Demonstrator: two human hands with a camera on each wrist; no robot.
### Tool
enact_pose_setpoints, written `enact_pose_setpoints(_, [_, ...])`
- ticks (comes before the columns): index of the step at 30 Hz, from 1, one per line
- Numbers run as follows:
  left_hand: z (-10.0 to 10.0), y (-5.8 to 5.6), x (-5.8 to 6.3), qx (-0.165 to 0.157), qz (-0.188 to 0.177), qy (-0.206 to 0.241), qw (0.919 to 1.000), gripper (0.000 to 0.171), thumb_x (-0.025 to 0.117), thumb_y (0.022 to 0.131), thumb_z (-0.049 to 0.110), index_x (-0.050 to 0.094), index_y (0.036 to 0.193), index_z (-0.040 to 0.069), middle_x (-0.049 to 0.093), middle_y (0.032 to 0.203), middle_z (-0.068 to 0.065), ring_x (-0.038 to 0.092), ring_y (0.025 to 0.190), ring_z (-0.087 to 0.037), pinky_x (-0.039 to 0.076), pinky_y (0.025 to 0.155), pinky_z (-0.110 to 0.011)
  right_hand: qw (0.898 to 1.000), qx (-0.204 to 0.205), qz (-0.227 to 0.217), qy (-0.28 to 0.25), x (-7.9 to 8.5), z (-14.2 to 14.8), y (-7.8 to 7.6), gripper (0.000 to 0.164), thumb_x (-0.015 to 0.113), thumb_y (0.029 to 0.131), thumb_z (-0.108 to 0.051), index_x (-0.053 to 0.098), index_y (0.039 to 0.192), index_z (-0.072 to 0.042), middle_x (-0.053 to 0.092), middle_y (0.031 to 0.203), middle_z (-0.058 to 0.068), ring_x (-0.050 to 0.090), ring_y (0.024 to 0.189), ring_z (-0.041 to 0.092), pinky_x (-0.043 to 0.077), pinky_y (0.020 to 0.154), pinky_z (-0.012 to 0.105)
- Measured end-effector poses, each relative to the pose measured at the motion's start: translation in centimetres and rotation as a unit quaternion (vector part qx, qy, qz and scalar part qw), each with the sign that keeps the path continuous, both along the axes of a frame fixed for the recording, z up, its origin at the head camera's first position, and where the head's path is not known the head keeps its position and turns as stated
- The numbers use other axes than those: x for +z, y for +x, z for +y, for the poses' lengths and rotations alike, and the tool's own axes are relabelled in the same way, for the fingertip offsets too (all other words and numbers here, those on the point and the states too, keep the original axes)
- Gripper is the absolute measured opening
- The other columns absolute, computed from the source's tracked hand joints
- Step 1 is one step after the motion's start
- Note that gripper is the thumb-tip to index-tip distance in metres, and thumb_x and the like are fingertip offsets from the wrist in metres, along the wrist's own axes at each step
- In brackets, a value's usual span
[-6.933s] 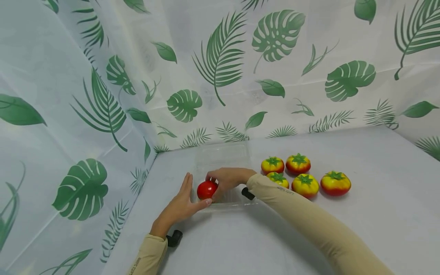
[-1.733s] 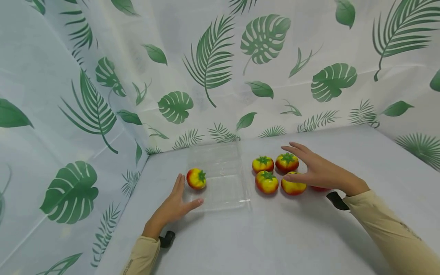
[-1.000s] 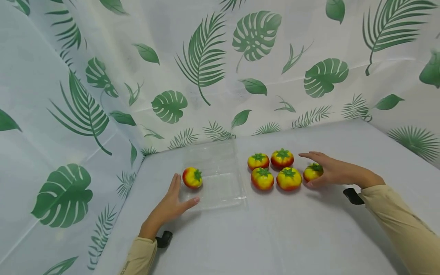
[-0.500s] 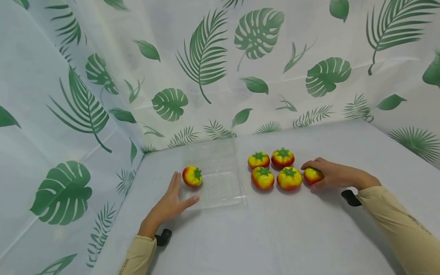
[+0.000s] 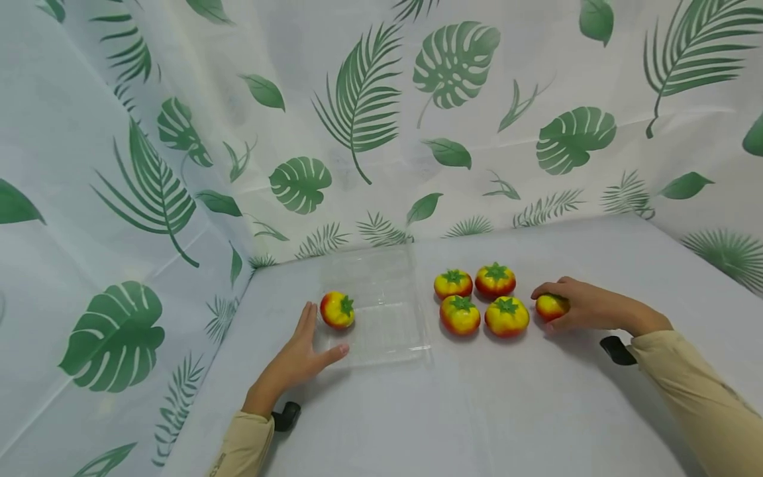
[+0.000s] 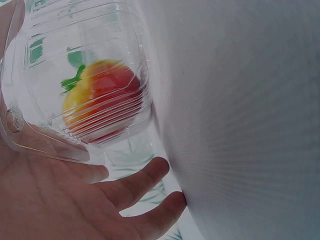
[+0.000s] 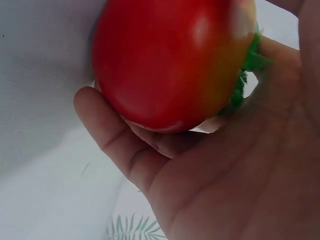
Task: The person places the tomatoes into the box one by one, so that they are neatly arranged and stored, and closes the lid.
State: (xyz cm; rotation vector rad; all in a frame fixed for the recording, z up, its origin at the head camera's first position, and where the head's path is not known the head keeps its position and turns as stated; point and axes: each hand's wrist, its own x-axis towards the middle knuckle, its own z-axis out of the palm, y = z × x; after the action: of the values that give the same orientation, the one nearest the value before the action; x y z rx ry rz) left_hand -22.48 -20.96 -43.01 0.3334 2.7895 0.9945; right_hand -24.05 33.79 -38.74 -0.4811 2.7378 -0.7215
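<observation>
My right hand [image 5: 587, 306] curls its fingers and thumb round a red-and-yellow tomato [image 5: 551, 307] at the right end of the group. In the right wrist view the red side of this tomato [image 7: 160, 60] faces the camera, its green leafy top turned to the palm. At the left, my left hand [image 5: 295, 358] lies along the near left corner of a clear plastic clamshell box [image 5: 387, 331], fingers straight and thumb spread by the front edge. Inside the box one tomato [image 5: 336, 310] lies on its side, seen through the ribbed wall in the left wrist view.
Several more tomatoes, among them a front one [image 5: 507, 317] and a back one [image 5: 495, 281], stand green top up between box and right hand. The box's raised clear lid [image 5: 366, 265] is towards the leaf-printed curtain [image 5: 381, 132] behind the white table [image 5: 453, 411].
My right hand has left the tomato in the box, moved right over the group and closed its fingers round the rightmost tomato. The left hand has stayed by the box.
</observation>
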Motion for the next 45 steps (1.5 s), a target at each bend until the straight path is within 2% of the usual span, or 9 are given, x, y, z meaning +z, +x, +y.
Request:
enact_pose_setpoints(4, [0.0, -0.1, -0.1, 0.001, 0.001, -0.006, 1.0, 0.125, 0.07, 0.094, 0.068, -0.005, 0.17, 0.003, -0.012, 0.178, -0.014, 0.005, 0.163, -0.039, 0.015, 0.127, -0.062, 1.0, -0.002, 0.012, -0.008, -0.3, 0.2, -0.1, 0.058, 0.089, 0.089, -0.026, 0.066, 0.137, -0.004, 0.056, 0.119, 0.018, 0.055, 0.109, 0.038, 0.053, 0.094, 0.058])
enact_pose_setpoints(10, [0.0, 0.0, -0.1, 0.003, -0.002, -0.002, 1.0, 0.125, 0.07, 0.094, 0.067, -0.004, 0.171, 0.003, -0.012, 0.178, -0.014, 0.007, 0.163, -0.04, 0.016, 0.127, -0.062, 1.0, -0.024, 0.005, -0.012, -0.4, 0.4, -0.5, 0.054, 0.085, 0.092, -0.029, 0.064, 0.136, -0.006, 0.052, 0.116, 0.019, 0.054, 0.106, 0.035, 0.055, 0.088, 0.048])
enact_pose_setpoints(16, [0.1, 0.0, 0.0, 0.003, -0.004, 0.004, 1.0, 0.125, 0.071, 0.094, 0.066, -0.004, 0.171, 0.003, -0.012, 0.178, -0.014, 0.007, 0.163, -0.04, 0.015, 0.127, -0.062, 0.999, -0.031, 0.042, -0.011, -0.2, 0.4, -0.7, 0.054, 0.084, 0.093, -0.034, 0.064, 0.133, -0.004, 0.058, 0.118, 0.017, 0.057, 0.102, 0.032, 0.056, 0.084, 0.045])
enact_pose_setpoints(23, [0.1, 0.0, -0.2, 0.005, -0.002, 0.008, 1.0, 0.124, 0.072, 0.094, 0.065, -0.003, 0.171, 0.004, -0.011, 0.179, -0.013, 0.009, 0.162, -0.04, 0.017, 0.127, -0.062, 0.996, -0.05, 0.044, -0.056, 0.5, -0.2, -0.8, 0.062, 0.082, 0.096, -0.038, 0.058, 0.143, -0.004, 0.058, 0.126, 0.019, 0.057, 0.099, 0.03, 0.058, 0.065, 0.038])
enact_pose_setpoints(28, [0.1, -0.1, -0.2, 0.005, 0.0, 0.002, 1.0, 0.125, 0.071, 0.093, 0.068, -0.003, 0.171, 0.005, -0.01, 0.179, -0.012, 0.012, 0.162, -0.041, 0.018, 0.126, -0.063, 0.993, -0.055, 0.087, -0.054, 1.3, -1.0, -1.2, 0.063, 0.081, 0.097, -0.041, 0.059, 0.145, -0.005, 0.056, 0.128, 0.022, 0.056, 0.105, 0.035, 0.057, 0.076, 0.039])
enact_pose_setpoints(30, [0.0, -0.1, -0.2, 0.008, 0.0, 0.001, 1.0, 0.125, 0.071, 0.093, 0.067, -0.003, 0.171, 0.005, -0.01, 0.179, -0.011, 0.012, 0.162, -0.041, 0.018, 0.126, -0.063, 0.992, -0.059, 0.097, -0.054, 1.6, -1.3, -1.5, 0.064, 0.081, 0.097, -0.04, 0.058, 0.145, -0.004, 0.054, 0.131, 0.024, 0.054, 0.109, 0.038, 0.057, 0.082, 0.041])
enact_pose_setpoints(33, [0.0, -0.1, -0.1, 0.009, 0.002, 0.003, 1.0, 0.124, 0.071, 0.093, 0.067, -0.003, 0.171, 0.006, -0.011, 0.179, -0.011, 0.011, 0.162, -0.04, 0.018, 0.126, -0.063, 0.99, -0.065, 0.103, -0.065, 2.1, -1.5, -1.5, 0.066, 0.081, 0.098, -0.036, 0.053, 0.148, -0.002, 0.05, 0.134, 0.028, 0.05, 0.114, 0.043, 0.056, 0.084, 0.043])
enact_pose_setpoints(40, [0.0, -0.1, 0.0, 0.006, 0.001, 0.004, 1.0, 0.125, 0.071, 0.093, 0.068, -0.003, 0.171, 0.005, -0.011, 0.179, -0.01, 0.011, 0.162, -0.04, 0.019, 0.126, -0.061, 0.983, -0.06, 0.126, -0.119, 3.4, -2.7, -1.0, 0.067, 0.078, 0.101, -0.023, 0.044, 0.155, -0.002, 0.044, 0.14, 0.027, 0.042, 0.122, 0.046, 0.051, 0.079, 0.02])
enact_pose_setpoints(45, [-0.1, -0.2, 0.3, 0.005, 0.001, -0.003, 1.0, 0.126, 0.071, 0.093, 0.069, -0.004, 0.171, 0.005, -0.011, 0.179, -0.011, 0.014, 0.162, -0.041, 0.02, 0.126, -0.062, 0.979, -0.043, 0.14, -0.144, 4.0, -4.7, -0.7, 0.067, 0.074, 0.101, -0.013, 0.04, 0.158, -0.002, 0.039, 0.144, 0.028, 0.041, 0.124, 0.047, 0.047, 0.08, 0.013])
